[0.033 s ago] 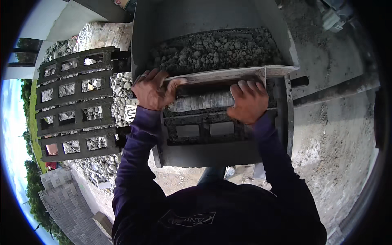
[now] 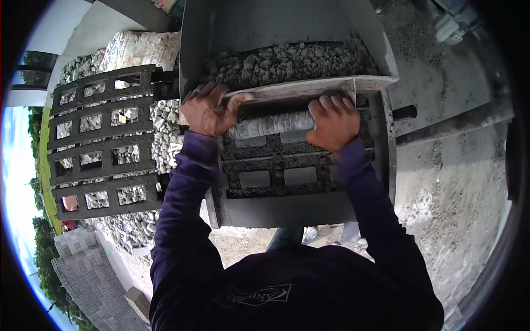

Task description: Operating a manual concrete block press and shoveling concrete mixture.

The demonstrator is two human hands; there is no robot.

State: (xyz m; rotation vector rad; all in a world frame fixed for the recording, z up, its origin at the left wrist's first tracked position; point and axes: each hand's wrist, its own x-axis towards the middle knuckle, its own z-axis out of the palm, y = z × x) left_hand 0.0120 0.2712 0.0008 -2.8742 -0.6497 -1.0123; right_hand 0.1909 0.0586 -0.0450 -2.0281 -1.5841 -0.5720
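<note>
Wrapped bar [image 2: 273, 124] sits centre of frame, head view, along the near side of a feed box [image 2: 298, 91] and over a dark mould [image 2: 287, 212] with pale rectangular cells. Right hand [image 2: 335, 122] narrow, curled round the bar's right end; left hand [image 2: 208, 115] over the box's near left corner, thumb out, can't tell if it closes on anything. Risks, my guess: uneven push between the hands could skew the box; lumpy grey mix [image 2: 298, 63] might jam its edge or leave cells short; left fingers by the corner look pinchable; the wrap could slip if damp. Surface and room: dusty floor [image 2: 436, 187] at right, long beam [image 2: 458, 126] crossing it; four hollow blocks [image 2: 107, 156] at left over pale gravel [image 2: 130, 231], sack [image 2: 143, 49] upper left, stacked blocks [image 2: 99, 281] lower left, trees [image 2: 44, 248] and sky along left rim
</note>
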